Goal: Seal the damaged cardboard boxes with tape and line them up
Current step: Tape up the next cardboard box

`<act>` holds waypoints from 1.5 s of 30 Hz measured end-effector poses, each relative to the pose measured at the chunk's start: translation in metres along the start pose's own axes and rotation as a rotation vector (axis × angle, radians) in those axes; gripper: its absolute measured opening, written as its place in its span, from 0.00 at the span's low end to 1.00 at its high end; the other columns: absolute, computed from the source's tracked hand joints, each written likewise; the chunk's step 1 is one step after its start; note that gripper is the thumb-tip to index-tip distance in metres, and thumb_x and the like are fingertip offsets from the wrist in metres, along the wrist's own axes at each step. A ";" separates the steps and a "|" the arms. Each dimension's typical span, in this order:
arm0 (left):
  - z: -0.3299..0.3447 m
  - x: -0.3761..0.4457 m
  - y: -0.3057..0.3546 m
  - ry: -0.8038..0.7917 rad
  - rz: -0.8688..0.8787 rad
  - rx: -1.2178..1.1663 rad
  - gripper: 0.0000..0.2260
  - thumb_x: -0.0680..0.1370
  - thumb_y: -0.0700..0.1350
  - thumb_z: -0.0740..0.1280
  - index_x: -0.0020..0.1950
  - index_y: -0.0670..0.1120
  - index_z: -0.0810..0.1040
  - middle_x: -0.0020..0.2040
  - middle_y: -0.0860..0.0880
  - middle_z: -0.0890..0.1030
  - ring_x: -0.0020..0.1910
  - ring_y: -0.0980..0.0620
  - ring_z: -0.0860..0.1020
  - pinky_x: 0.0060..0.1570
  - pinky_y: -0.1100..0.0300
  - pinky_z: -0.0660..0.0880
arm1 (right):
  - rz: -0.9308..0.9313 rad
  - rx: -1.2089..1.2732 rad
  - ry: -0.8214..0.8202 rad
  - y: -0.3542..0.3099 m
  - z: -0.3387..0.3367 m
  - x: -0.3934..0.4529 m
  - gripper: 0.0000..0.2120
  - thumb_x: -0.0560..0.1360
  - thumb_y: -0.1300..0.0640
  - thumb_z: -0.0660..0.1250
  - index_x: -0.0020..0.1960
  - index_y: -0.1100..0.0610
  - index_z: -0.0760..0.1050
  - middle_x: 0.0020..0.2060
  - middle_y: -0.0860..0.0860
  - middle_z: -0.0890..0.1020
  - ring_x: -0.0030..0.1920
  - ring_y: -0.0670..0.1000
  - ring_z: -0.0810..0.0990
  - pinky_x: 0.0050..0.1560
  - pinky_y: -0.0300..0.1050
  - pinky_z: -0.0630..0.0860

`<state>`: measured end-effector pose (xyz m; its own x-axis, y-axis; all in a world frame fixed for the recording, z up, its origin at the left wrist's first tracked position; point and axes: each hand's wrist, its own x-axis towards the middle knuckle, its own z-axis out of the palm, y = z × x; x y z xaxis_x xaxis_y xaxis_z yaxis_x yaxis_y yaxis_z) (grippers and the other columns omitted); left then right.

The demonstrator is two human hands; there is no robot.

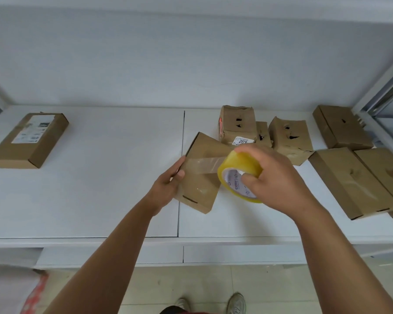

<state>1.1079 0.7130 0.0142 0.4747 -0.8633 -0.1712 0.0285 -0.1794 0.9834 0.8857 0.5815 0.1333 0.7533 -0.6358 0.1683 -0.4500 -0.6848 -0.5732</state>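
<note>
On the smooth white counter (100,177), a flat brown cardboard box (200,189) lies mid-table with glossy clear tape stretched across it. Behind it, a torn box's label (243,140) reads "201". Left hand (168,184) clasps the box's edge; right hand (275,180) grips the yellowish tape roll (236,175).

Bright, even, diffuse light; source not visible. Shadows soft, faint beside boxes (290,139). Mild glare on stretched tape (204,163). Wide-angle bowing toward frame edges, esp. shelf (77,200) front. Slight softness overall, no motion blur.
</note>
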 end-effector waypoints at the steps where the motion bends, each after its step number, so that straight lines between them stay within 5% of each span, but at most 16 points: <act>1: -0.002 0.000 0.001 -0.001 0.012 -0.017 0.19 0.84 0.51 0.59 0.75 0.60 0.66 0.71 0.62 0.70 0.67 0.67 0.70 0.69 0.61 0.69 | -0.008 -0.032 -0.025 -0.001 -0.002 0.000 0.24 0.70 0.54 0.63 0.62 0.34 0.64 0.54 0.43 0.72 0.50 0.47 0.69 0.43 0.44 0.67; 7: -0.012 0.000 0.012 0.029 0.018 -0.224 0.22 0.82 0.59 0.57 0.77 0.59 0.64 0.71 0.64 0.72 0.68 0.60 0.73 0.58 0.53 0.78 | 0.018 -0.152 -0.184 0.008 0.013 -0.007 0.21 0.75 0.58 0.62 0.61 0.39 0.63 0.48 0.48 0.70 0.47 0.54 0.73 0.40 0.46 0.69; 13: -0.014 0.001 0.028 0.120 -0.013 -0.378 0.14 0.84 0.50 0.59 0.68 0.63 0.73 0.64 0.59 0.80 0.60 0.53 0.81 0.45 0.54 0.81 | -0.014 -0.246 -0.193 0.017 0.022 -0.006 0.21 0.75 0.58 0.63 0.60 0.39 0.60 0.45 0.48 0.68 0.44 0.55 0.73 0.33 0.44 0.67; 21: -0.013 0.005 0.043 0.106 -0.084 -0.762 0.16 0.84 0.47 0.59 0.71 0.53 0.74 0.66 0.50 0.80 0.61 0.48 0.80 0.49 0.53 0.80 | -0.057 -0.102 -0.146 0.019 0.045 -0.012 0.25 0.74 0.50 0.57 0.67 0.32 0.56 0.48 0.45 0.64 0.44 0.50 0.70 0.36 0.43 0.68; 24: 0.003 0.001 0.043 0.044 -0.249 -0.960 0.16 0.84 0.46 0.59 0.71 0.49 0.75 0.67 0.45 0.79 0.60 0.46 0.81 0.52 0.53 0.80 | -0.134 -0.042 -0.076 0.005 0.053 -0.008 0.32 0.74 0.60 0.62 0.70 0.35 0.55 0.50 0.45 0.63 0.45 0.51 0.70 0.40 0.50 0.74; 26: 0.006 -0.002 0.043 -0.018 -0.256 -0.838 0.17 0.85 0.47 0.57 0.73 0.47 0.73 0.68 0.45 0.78 0.63 0.47 0.78 0.57 0.54 0.77 | -0.149 -0.057 -0.038 0.002 0.052 -0.005 0.30 0.74 0.63 0.63 0.70 0.41 0.59 0.52 0.46 0.64 0.47 0.52 0.71 0.41 0.52 0.75; 28: 0.006 -0.005 0.042 0.020 -0.171 -0.421 0.17 0.85 0.44 0.56 0.73 0.46 0.72 0.66 0.45 0.79 0.60 0.51 0.79 0.56 0.58 0.75 | -0.191 -0.106 -0.030 -0.001 0.049 -0.005 0.27 0.74 0.63 0.62 0.70 0.46 0.63 0.53 0.49 0.66 0.49 0.53 0.71 0.39 0.51 0.75; 31: 0.009 -0.011 0.046 0.159 -0.065 0.039 0.17 0.84 0.38 0.57 0.70 0.48 0.75 0.61 0.40 0.80 0.57 0.48 0.79 0.60 0.50 0.75 | -0.262 -0.200 -0.045 -0.007 0.045 -0.005 0.24 0.74 0.53 0.51 0.70 0.48 0.68 0.50 0.51 0.69 0.45 0.51 0.68 0.32 0.45 0.68; 33: 0.008 -0.015 0.053 0.114 -0.064 -0.004 0.16 0.85 0.52 0.57 0.70 0.51 0.75 0.61 0.45 0.81 0.61 0.46 0.79 0.63 0.46 0.75 | -0.250 -0.248 -0.060 -0.007 0.045 -0.001 0.25 0.75 0.51 0.52 0.70 0.49 0.69 0.49 0.51 0.68 0.45 0.52 0.68 0.33 0.44 0.65; 36: 0.012 -0.023 0.058 -0.137 -0.089 -0.012 0.29 0.76 0.73 0.55 0.70 0.59 0.72 0.62 0.55 0.80 0.62 0.55 0.79 0.59 0.56 0.74 | -0.252 -0.327 -0.084 -0.005 0.048 0.005 0.22 0.76 0.58 0.63 0.70 0.48 0.70 0.47 0.47 0.62 0.44 0.51 0.65 0.34 0.43 0.63; 40: 0.022 -0.021 0.050 0.000 0.023 0.032 0.26 0.68 0.59 0.74 0.64 0.62 0.72 0.55 0.59 0.81 0.54 0.57 0.81 0.55 0.52 0.79 | -0.246 -0.342 -0.087 -0.009 0.056 0.012 0.24 0.77 0.58 0.65 0.71 0.49 0.67 0.47 0.46 0.61 0.45 0.51 0.65 0.34 0.43 0.61; 45: 0.020 -0.017 0.043 0.303 0.067 -0.032 0.26 0.64 0.59 0.75 0.60 0.64 0.73 0.51 0.50 0.80 0.51 0.46 0.82 0.54 0.41 0.80 | -0.066 -0.091 0.106 -0.009 0.067 0.013 0.30 0.70 0.37 0.63 0.68 0.43 0.59 0.55 0.48 0.73 0.52 0.51 0.72 0.41 0.46 0.69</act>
<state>1.0835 0.7109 0.0587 0.7168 -0.6921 -0.0849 0.0137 -0.1078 0.9941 0.9315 0.6036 0.0873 0.7302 -0.6190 0.2892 -0.4465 -0.7528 -0.4837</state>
